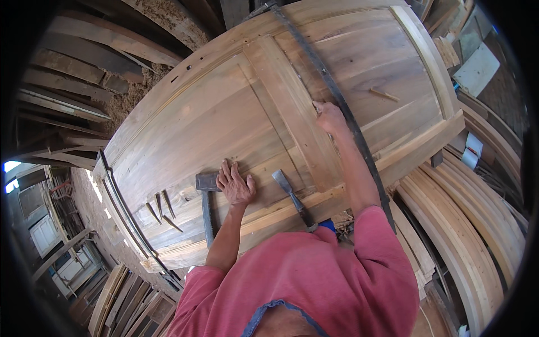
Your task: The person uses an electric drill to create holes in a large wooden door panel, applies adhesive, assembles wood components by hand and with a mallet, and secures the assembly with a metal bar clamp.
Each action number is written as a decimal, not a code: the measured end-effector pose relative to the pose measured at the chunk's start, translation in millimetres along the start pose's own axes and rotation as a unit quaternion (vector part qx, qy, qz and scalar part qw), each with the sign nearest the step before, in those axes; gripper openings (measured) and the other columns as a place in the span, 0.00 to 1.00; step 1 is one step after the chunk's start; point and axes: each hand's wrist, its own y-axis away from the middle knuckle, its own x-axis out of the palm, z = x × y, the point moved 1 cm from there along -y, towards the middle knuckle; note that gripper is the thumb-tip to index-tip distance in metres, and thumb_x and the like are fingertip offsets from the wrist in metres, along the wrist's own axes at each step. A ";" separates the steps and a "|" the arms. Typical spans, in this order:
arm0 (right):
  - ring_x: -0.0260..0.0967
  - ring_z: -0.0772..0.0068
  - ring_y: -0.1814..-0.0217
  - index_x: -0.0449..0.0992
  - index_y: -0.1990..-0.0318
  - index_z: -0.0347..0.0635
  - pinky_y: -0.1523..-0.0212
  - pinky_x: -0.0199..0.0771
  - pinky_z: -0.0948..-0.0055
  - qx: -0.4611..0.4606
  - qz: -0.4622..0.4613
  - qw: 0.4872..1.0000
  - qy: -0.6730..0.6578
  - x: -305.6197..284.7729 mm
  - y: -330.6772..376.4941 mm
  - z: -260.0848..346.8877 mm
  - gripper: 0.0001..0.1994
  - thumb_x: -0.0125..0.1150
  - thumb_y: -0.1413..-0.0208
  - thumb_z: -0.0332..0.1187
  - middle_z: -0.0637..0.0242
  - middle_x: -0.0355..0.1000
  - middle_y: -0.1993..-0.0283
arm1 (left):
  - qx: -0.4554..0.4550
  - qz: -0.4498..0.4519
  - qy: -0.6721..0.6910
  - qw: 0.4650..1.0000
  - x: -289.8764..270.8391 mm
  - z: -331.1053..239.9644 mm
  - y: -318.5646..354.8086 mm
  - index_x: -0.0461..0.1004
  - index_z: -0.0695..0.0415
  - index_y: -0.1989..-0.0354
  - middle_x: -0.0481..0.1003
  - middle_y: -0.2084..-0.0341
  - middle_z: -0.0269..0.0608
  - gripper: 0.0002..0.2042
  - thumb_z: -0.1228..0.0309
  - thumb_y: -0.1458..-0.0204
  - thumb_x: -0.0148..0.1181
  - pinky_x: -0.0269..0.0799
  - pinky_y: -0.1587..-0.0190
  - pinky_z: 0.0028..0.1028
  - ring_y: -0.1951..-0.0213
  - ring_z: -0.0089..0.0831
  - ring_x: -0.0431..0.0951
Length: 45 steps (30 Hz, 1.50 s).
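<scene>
A large wooden panelled door [213,118] lies flat before me. My left hand [236,184] rests on its panel with the fingers spread, right beside the head of a hammer [206,216]. Farther up, my right hand [330,116] is closed at the edge of the door's cross rail [292,106]; whatever its fingertips pinch is too small to make out. A dark metal clamp bar [314,60] crosses the door just right of that hand. Between my arms lies a chisel [293,197] with a wide blade. Several thin wooden pegs [167,203] sit left of the hammer.
Another metal clamp [124,205] spans the door's left end. A thin wood stick [384,94] lies on the right panel. Stacked boards [455,236] stand at the right, and more planks [106,39] lie at the upper left among shavings [135,98].
</scene>
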 end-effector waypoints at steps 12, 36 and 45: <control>0.76 0.46 0.46 0.82 0.45 0.47 0.45 0.75 0.57 0.048 0.105 0.993 -0.030 -38.5 -1.0 -7.1 0.19 0.56 0.45 0.30 0.43 0.77 0.48 | -0.005 -0.016 0.004 1.000 -0.4 1.8 3.2 0.58 0.57 0.32 0.52 0.27 0.62 0.35 0.54 0.48 0.55 0.41 0.31 0.58 0.30 0.60 0.53; 0.57 0.84 0.80 0.78 0.39 0.42 0.81 0.55 0.77 0.023 0.159 0.958 -0.239 -9.5 -74.9 -4.7 0.25 0.46 0.42 0.18 0.73 0.69 0.74 | -0.004 -0.006 0.015 1.000 -1.1 -1.7 -0.7 0.58 0.57 0.32 0.52 0.28 0.63 0.36 0.53 0.48 0.54 0.42 0.31 0.59 0.31 0.59 0.54; 0.78 0.56 0.61 0.83 0.47 0.48 0.54 0.78 0.63 0.098 0.155 0.973 -0.142 -18.5 -12.3 -28.1 0.17 0.57 0.42 0.29 0.55 0.81 0.61 | 0.000 -0.019 0.008 1.000 -1.9 1.7 2.0 0.57 0.57 0.31 0.52 0.28 0.62 0.36 0.53 0.48 0.54 0.42 0.32 0.58 0.31 0.60 0.54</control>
